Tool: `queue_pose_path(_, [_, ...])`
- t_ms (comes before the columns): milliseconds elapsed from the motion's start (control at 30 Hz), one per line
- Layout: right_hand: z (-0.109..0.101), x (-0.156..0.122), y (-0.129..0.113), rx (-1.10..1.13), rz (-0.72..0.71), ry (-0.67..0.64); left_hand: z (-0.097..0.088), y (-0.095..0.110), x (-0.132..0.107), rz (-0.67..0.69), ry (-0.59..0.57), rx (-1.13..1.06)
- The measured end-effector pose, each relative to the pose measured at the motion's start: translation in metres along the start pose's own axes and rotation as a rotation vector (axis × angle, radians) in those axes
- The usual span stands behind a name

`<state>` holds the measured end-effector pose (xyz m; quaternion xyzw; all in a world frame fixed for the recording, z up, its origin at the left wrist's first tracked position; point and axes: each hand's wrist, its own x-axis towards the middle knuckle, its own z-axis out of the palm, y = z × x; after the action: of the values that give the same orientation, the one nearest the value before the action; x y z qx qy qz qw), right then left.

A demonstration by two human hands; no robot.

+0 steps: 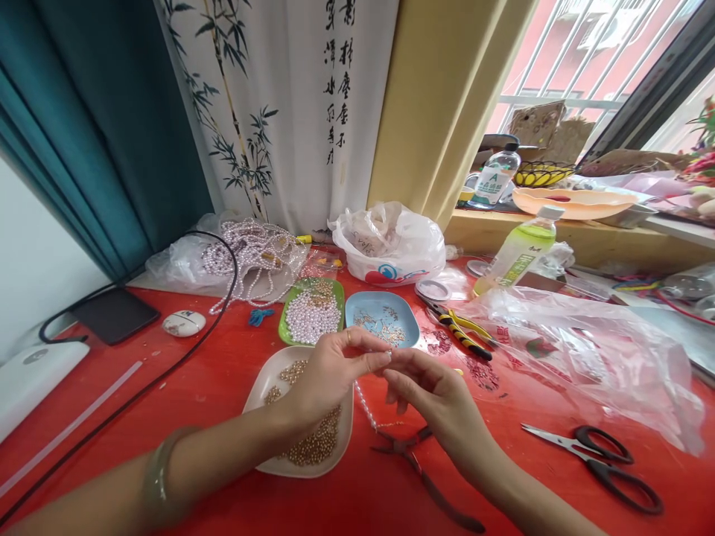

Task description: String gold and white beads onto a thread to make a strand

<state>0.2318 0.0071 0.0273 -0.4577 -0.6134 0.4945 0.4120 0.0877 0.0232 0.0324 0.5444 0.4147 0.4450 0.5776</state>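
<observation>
My left hand (340,365) and my right hand (427,383) meet above the middle of the table, thumbs and fingers pinched together tip to tip. A tiny shiny bit, maybe a bead, shows between the fingertips. From under my left hand a strand of small white beads (366,406) hangs down, its thin end trailing on the table beside red-and-black pliers (410,450). Beneath my left forearm lies a white dish (257,391) of gold beads. Behind my hands are a green tray (287,320) of pearly beads and a blue tray (410,309) with small metal pieces.
Yellow-and-black pliers (461,331) and scissors (597,461) lie to the right, near a clear plastic bag (603,342) and a drink bottle (522,249). At left are a black cable (167,376), mouse (183,323) and phone (117,314). Bead strings (251,253) lie at the back.
</observation>
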Motion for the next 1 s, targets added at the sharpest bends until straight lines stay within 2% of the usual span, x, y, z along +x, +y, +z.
queue_pose_path(200, [-0.005,-0.001,-0.005,0.000,0.036,0.073,0.000,-0.001,0.001,-0.095,-0.019,-0.081])
queue_pose_path(367, [-0.006,-0.003,-0.008,0.028,0.017,0.083,0.002,0.000,-0.001,-0.105,-0.036,-0.079])
queue_pose_path(567, [-0.001,-0.004,-0.005,0.046,-0.008,0.097,0.005,-0.004,-0.003,-0.089,0.012,-0.094])
queue_pose_path(733, [0.002,-0.005,-0.004,-0.065,-0.075,0.107,0.007,-0.006,-0.006,-0.064,-0.006,-0.135])
queue_pose_path(1000, [0.004,-0.011,-0.005,-0.321,-0.236,0.136,0.014,-0.002,-0.010,-0.026,0.081,-0.167])
